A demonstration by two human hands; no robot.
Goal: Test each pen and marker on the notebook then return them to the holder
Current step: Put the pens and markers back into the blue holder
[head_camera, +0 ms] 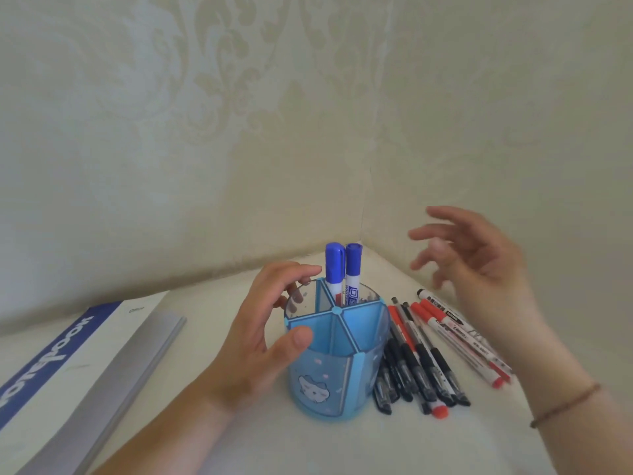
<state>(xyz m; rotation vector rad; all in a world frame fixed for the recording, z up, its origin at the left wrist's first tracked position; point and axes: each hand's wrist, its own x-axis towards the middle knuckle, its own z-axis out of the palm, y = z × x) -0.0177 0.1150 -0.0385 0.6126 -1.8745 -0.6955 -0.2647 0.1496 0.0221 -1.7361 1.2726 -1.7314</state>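
A round blue pen holder (329, 378) with several compartments stands in the table's corner. Two blue-capped markers (344, 269) stand upright in its far compartment. My left hand (263, 323) curls round the holder's left rim, thumb on the front edge and fingers on the far side. My right hand (479, 269) hovers in the air above the loose pens, fingers spread and holding nothing; it looks blurred. Several black and red pens (421, 368) and red markers (462, 334) lie on the table right of the holder. The closed blue-and-white notebook (68, 358) lies at the left.
Patterned walls (239, 132) meet in a corner just behind the holder. The white table (342, 447) runs toward me in front of the holder. A thin red bracelet (565, 402) is on my right wrist.
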